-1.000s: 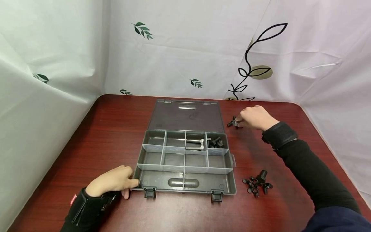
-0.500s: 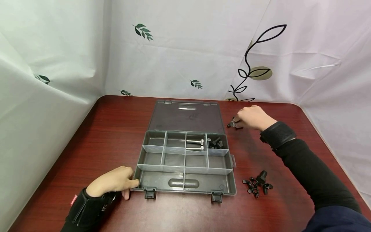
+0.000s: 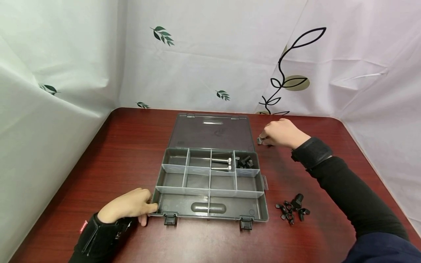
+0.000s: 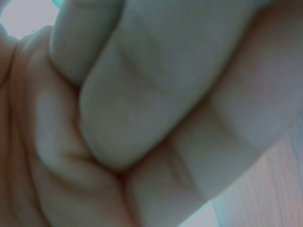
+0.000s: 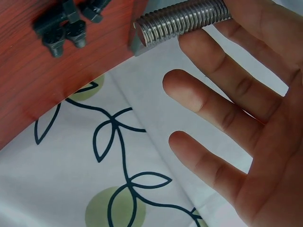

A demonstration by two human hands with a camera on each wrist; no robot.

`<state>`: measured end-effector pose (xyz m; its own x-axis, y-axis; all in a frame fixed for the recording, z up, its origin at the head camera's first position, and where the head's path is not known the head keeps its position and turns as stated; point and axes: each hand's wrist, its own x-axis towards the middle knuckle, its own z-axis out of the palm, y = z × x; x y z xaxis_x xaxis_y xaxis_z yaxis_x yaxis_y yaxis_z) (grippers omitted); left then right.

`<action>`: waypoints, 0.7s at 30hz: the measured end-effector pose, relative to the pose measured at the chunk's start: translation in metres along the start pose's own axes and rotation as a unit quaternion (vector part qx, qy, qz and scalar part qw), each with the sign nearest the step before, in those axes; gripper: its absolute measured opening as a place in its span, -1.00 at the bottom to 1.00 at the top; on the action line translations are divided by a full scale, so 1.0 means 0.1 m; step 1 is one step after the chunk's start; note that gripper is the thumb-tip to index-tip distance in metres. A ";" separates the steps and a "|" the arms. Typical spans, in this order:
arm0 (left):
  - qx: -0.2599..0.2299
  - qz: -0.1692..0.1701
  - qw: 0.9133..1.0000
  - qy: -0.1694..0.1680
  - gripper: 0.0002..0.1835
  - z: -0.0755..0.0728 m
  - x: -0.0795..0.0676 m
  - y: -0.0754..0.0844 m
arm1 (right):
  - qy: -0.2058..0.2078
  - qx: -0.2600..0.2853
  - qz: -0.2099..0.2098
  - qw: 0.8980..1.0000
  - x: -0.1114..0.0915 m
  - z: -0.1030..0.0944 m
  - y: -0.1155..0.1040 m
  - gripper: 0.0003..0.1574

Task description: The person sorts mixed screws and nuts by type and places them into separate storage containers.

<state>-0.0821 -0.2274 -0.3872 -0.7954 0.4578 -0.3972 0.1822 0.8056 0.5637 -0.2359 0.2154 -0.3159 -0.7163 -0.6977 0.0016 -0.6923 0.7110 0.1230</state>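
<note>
A grey plastic compartment box lies open on the table with its lid folded back. My left hand grips the box's near left corner, thumb over the rim; in the left wrist view its curled fingers fill the picture. Beyond the box's right side, my right hand pinches a silver threaded bolt between thumb and index finger, the other fingers spread. Its hex head shows past the fingertips in the head view. Several small black bolts lie on the table nearby, mostly hidden by the hand in the head view.
Two silver bolts lie in a back compartment, and black bolts fill the one to its right. Black wing nuts and a black knob-like piece rest right of the box. A patterned white cloth surrounds the table.
My right hand has shifted slightly left, toward the lid, with the silver bolt moving along and now covering the black bolts. The left hand and box have stayed still.
</note>
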 end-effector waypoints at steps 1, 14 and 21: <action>0.001 0.000 1.000 -0.001 -0.74 0.00 0.00 0.00 | 0.003 0.002 -0.001 1.000 0.00 0.00 -0.01 -0.90; 0.000 0.008 1.000 0.000 -0.71 0.01 0.01 0.00 | 0.027 0.014 -0.039 0.999 0.07 -0.03 -0.09 -0.75; -0.006 0.010 1.000 -0.001 -0.72 0.02 0.01 -0.01 | 0.029 0.007 -0.054 0.998 0.10 -0.07 -0.16 -0.89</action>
<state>-0.0822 -0.2265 -0.3895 -0.7911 0.4737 -0.3870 0.1902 0.7918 0.5805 -0.2318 0.1964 -0.3109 -0.6308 -0.7745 0.0473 -0.7671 0.6316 0.1122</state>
